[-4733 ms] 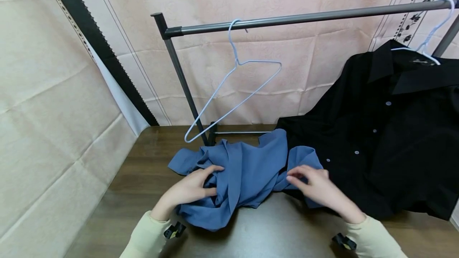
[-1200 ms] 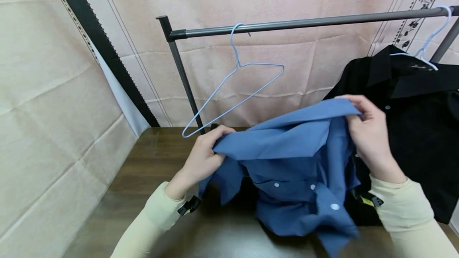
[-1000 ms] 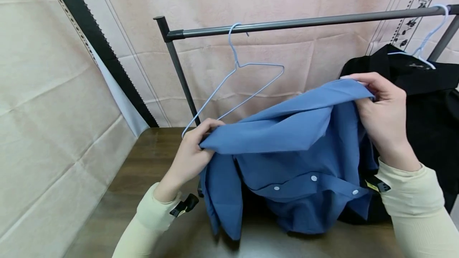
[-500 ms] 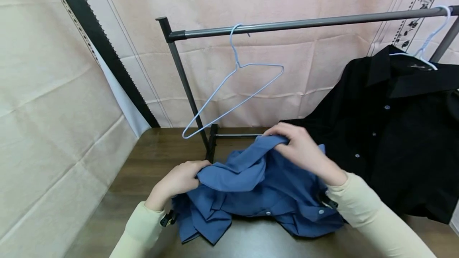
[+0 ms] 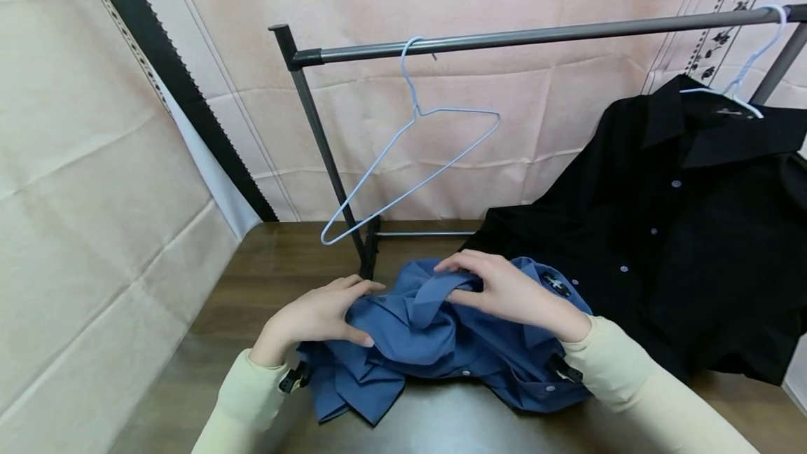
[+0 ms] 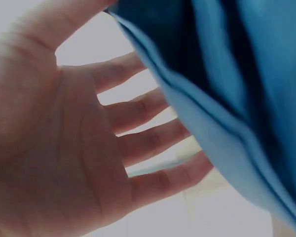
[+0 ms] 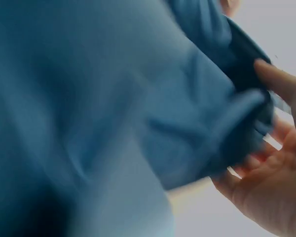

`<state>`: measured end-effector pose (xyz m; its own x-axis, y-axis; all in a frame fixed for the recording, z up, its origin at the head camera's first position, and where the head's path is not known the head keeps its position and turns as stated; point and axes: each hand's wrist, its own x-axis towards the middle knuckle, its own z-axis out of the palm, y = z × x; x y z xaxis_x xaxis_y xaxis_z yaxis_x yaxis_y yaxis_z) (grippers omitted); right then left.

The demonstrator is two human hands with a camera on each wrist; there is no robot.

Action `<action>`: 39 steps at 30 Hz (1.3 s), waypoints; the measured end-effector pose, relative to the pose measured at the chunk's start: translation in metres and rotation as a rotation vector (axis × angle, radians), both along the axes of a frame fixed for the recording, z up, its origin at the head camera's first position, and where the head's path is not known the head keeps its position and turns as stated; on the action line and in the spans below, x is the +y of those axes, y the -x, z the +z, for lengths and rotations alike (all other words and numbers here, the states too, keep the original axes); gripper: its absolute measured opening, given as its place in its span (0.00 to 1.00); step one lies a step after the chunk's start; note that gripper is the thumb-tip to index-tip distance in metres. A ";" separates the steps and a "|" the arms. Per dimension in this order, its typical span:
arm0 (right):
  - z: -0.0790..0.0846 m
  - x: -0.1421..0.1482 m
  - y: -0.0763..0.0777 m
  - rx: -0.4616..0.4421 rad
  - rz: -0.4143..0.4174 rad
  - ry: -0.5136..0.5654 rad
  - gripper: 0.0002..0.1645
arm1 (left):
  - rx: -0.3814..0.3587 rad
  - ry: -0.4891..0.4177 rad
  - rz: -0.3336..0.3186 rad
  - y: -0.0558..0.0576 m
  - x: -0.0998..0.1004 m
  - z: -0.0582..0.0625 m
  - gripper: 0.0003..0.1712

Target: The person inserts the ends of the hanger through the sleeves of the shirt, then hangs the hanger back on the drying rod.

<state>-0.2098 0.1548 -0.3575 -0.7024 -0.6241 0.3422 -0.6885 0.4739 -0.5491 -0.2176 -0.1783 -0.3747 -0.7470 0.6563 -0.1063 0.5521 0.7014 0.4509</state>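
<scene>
A crumpled blue button-up shirt [image 5: 410, 331] lies in a heap on the brown table in the head view. My left hand [image 5: 318, 317] rests at its left side, thumb and fingers spread; the left wrist view shows the palm [image 6: 64, 138] bare and the fingertips hidden behind the cloth. At the collar, my right hand [image 5: 504, 289] has its thumb and fingers apart, with a blue fold lying between them. In the right wrist view, the right thumb [image 7: 278, 81] is at the cloth's edge and the other fingers are partly behind it, somewhat blurred.
A light-blue wire hanger [image 5: 410, 191] hangs bare from the dark rack bar [image 5: 536, 35] behind the shirt. On the right, a black shirt [image 5: 637, 230] hangs on another hanger [image 5: 744, 76], its lower part spread over the table [image 5: 227, 342].
The blue shirt was lifted by its collar between both hands, then lowered to the table. In the last half second both hands have loosened, and the right one has shifted left and down.
</scene>
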 end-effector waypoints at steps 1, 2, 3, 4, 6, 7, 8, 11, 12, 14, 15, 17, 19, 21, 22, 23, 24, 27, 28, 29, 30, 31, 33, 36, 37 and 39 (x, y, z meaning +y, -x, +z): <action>0.005 0.005 -0.002 0.010 -0.013 0.004 0.22 | 0.008 -0.010 -0.020 0.000 0.004 0.003 0.49; 0.011 0.010 -0.004 0.020 -0.028 0.008 0.23 | 0.016 -0.017 -0.037 -0.001 0.008 0.007 0.49; 0.017 0.015 -0.006 0.028 -0.046 0.010 0.23 | 0.025 -0.025 -0.050 -0.001 0.012 0.011 0.49; 0.022 0.021 -0.008 0.034 -0.066 0.013 0.23 | 0.035 -0.034 -0.058 -0.001 0.016 0.015 0.49; 0.032 0.033 -0.014 0.044 -0.119 0.005 0.23 | 0.056 -0.052 -0.065 0.000 0.025 0.021 0.48; 0.035 0.040 -0.016 0.047 -0.144 0.002 0.23 | 0.069 -0.058 -0.063 0.001 0.030 0.024 0.47; 0.038 0.046 -0.018 0.052 -0.169 0.002 0.22 | 0.080 -0.070 -0.061 0.002 0.036 0.027 0.46; 0.041 0.065 -0.019 0.083 -0.238 0.012 0.19 | 0.107 -0.114 -0.060 0.006 0.054 0.032 0.41; 0.041 0.071 -0.019 0.094 -0.260 0.016 0.18 | 0.113 -0.130 -0.064 0.007 0.061 0.034 0.39; 0.037 0.083 -0.017 0.104 -0.309 0.021 0.16 | 0.122 -0.162 -0.070 0.010 0.074 0.035 0.36; 0.034 0.090 -0.015 0.094 -0.336 0.023 0.15 | 0.124 -0.173 -0.075 0.011 0.081 0.036 0.34; 0.025 0.103 -0.011 0.046 -0.392 0.018 0.15 | 0.127 -0.187 -0.091 0.012 0.095 0.036 0.32; 0.012 0.119 -0.007 -0.025 -0.434 0.004 0.17 | 0.130 -0.188 -0.107 0.013 0.107 0.034 0.31; -0.002 0.134 -0.003 -0.115 -0.458 -0.016 0.20 | 0.130 -0.177 -0.132 0.013 0.117 0.031 0.31; -0.009 0.142 -0.002 -0.160 -0.462 -0.028 0.21 | 0.125 -0.169 -0.143 0.013 0.121 0.028 0.32; -0.016 0.149 -0.001 -0.203 -0.460 -0.041 0.23 | 0.121 -0.160 -0.153 0.013 0.124 0.025 0.33; -0.022 0.156 0.000 -0.251 -0.456 -0.054 0.24 | 0.113 -0.147 -0.163 0.013 0.127 0.022 0.34; -0.043 0.173 0.000 -0.412 -0.422 -0.065 0.28 | 0.080 -0.087 -0.187 0.015 0.132 0.010 0.36; -0.049 0.177 0.000 -0.466 -0.409 -0.060 0.29 | 0.067 -0.062 -0.192 0.016 0.133 0.006 0.37; -0.055 0.180 0.000 -0.522 -0.393 -0.055 0.30 | 0.052 -0.035 -0.195 0.016 0.134 0.002 0.37; -0.060 0.183 -0.001 -0.574 -0.374 -0.048 0.31 | 0.035 -0.005 -0.195 0.017 0.135 -0.003 0.38; -0.065 0.185 -0.001 -0.620 -0.349 -0.045 0.30 | 0.019 0.023 -0.195 0.018 0.135 -0.007 0.38; -0.075 0.186 -0.003 -0.698 -0.291 -0.032 0.30 | -0.014 0.086 -0.187 0.018 0.135 -0.017 0.41; -0.085 0.181 -0.005 -0.777 -0.217 -0.012 0.33 | -0.046 0.174 -0.179 0.018 0.135 -0.029 0.45; -0.088 0.178 -0.006 -0.793 -0.201 -0.008 0.36 | -0.052 0.196 -0.180 0.018 0.136 -0.033 0.46; -0.092 0.172 -0.006 -0.794 -0.186 -0.008 0.41 | -0.057 0.225 -0.190 0.017 0.137 -0.040 0.45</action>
